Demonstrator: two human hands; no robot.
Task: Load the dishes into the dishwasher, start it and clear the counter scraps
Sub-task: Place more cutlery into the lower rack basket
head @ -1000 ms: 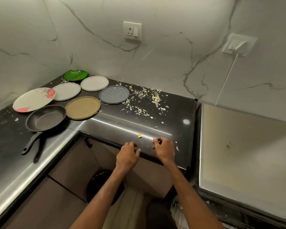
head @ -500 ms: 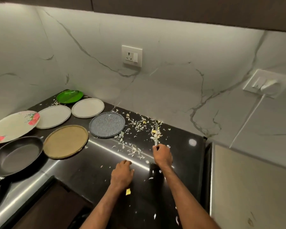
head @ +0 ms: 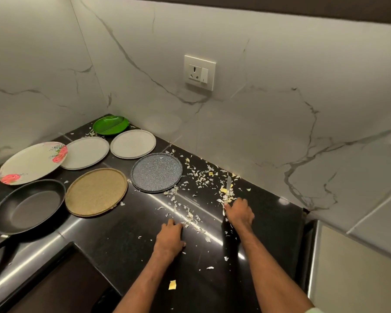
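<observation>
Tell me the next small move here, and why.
Probably lift the knife out of the scraps with the right hand, which sits at its near end. It lies in the thickest heap by the wall, and sweeping around it looks awkward.

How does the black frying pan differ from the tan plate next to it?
The frying pan is black; the tan plate is sandy and speckled. The pan has deep walls, the plate is nearly flat. The pan has a long handle, the plate none. Both are round, empty and lie on the dark counter.
</observation>
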